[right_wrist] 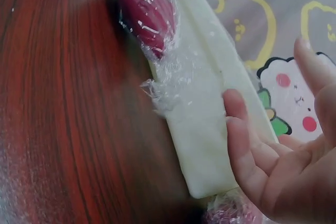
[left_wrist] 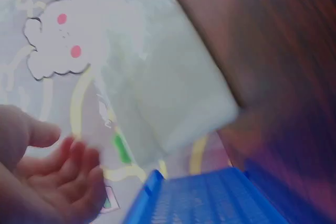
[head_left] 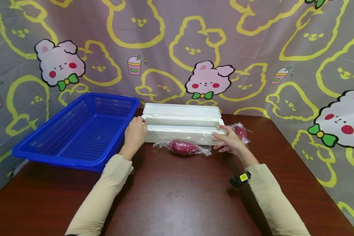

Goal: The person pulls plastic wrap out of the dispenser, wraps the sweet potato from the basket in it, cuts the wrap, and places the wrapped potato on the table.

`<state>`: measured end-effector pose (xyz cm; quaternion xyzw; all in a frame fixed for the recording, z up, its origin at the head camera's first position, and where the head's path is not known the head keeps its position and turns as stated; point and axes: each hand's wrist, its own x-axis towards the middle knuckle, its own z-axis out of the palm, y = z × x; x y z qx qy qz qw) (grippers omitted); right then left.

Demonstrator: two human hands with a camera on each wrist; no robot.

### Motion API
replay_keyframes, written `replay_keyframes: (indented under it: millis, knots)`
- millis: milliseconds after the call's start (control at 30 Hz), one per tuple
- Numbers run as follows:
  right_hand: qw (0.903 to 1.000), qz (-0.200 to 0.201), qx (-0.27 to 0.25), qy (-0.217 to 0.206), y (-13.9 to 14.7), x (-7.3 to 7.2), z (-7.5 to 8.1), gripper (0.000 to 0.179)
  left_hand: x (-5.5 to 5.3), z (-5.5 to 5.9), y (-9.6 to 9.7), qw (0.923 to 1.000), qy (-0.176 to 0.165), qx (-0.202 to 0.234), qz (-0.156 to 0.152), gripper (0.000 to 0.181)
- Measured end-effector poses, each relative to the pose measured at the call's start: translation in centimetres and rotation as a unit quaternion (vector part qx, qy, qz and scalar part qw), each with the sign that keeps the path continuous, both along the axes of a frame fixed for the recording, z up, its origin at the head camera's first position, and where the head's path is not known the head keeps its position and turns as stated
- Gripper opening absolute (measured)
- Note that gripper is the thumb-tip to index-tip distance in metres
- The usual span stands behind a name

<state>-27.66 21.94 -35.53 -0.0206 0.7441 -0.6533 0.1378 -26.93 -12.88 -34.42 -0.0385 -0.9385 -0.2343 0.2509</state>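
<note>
A long white box point(head_left: 183, 136), which looks like a cling film dispenser, lies with its lid point(head_left: 181, 110) tipped back. Clear film clings to its front. My left hand point(head_left: 135, 133) is beside the box's left end; the left wrist view shows its fingers point(left_wrist: 81, 174) loosely bent with nothing in them. At the right end, my right hand point(head_left: 230, 140) has its fingers spread, fingertips right at the front wall. A dark red, oblong thing wrapped in cling film point(head_left: 183, 147) lies against the box's front. Another wrapped red bundle point(head_left: 240, 132) sits partly hidden behind my right hand.
A blue plastic basket point(head_left: 73, 162) with perforated walls stands left of the box, close to my left forearm. The brown wooden table point(head_left: 177, 196) reaches back to a patterned curtain point(head_left: 165, 46), which also hangs along both sides.
</note>
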Motion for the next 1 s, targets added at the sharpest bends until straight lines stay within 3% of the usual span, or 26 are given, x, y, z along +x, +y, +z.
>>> replay_keyframes:
  millis: [133,200,267,333,367,500,567,600,667,700,867,933,1000]
  knots:
    - [0.9993,-0.013,0.027,0.023,0.0,0.5,0.4,0.076,0.2,0.3,-0.1,0.9930,-0.107,-0.018,-0.047,0.026]
    - [0.9973,-0.041,0.047,0.040,0.2,0.7,0.4,0.069,-0.3,-0.1,-0.6,0.9816,-0.173,0.003,-0.079,0.027]
    - [0.9944,-0.064,0.069,0.050,0.4,0.9,0.3,0.063,-1.5,-1.5,-1.2,0.9657,-0.233,0.038,-0.108,0.026]
    - [0.9936,-0.060,0.085,0.044,0.5,1.0,-0.1,0.062,-3.7,-4.3,-2.3,0.9476,-0.273,0.071,-0.150,0.025]
    - [0.9942,-0.048,0.090,0.035,0.5,1.1,-0.3,0.063,-4.8,-5.7,-2.7,0.9344,-0.303,0.092,-0.163,0.024]
    - [0.9931,0.033,0.113,-0.002,0.1,0.9,-1.1,0.070,-10.4,-12.8,-4.3,0.8786,-0.368,0.186,-0.241,0.025]
    - [0.9905,0.065,0.121,-0.008,-0.2,0.9,-1.4,0.071,-12.0,-14.7,-4.2,0.8533,-0.392,0.229,-0.256,0.029]
    - [0.9894,0.076,0.124,-0.007,-0.4,0.9,-1.6,0.070,-12.5,-15.4,-4.2,0.8442,-0.388,0.247,-0.275,0.029]
    - [0.9886,0.091,0.120,0.003,-0.6,0.9,-1.8,0.067,-11.6,-14.4,-3.6,0.8365,-0.400,0.255,-0.275,0.031]
    - [0.9884,0.096,0.116,0.013,-0.7,0.9,-1.8,0.064,-11.0,-13.9,-3.5,0.8322,-0.391,0.258,-0.296,0.030]
    - [0.9891,0.104,0.082,0.063,-0.7,0.9,-2.0,0.050,-4.3,-6.1,-1.9,0.8291,-0.394,0.251,-0.307,0.034]
    - [0.9891,0.109,0.064,0.076,-0.6,0.9,-2.0,0.047,-2.3,-3.8,-1.4,0.8300,-0.398,0.246,-0.305,0.035]
    - [0.9868,0.130,0.043,0.086,-0.4,0.9,-2.0,0.047,-1.4,-2.8,-1.4,0.8275,-0.393,0.238,-0.323,0.033]
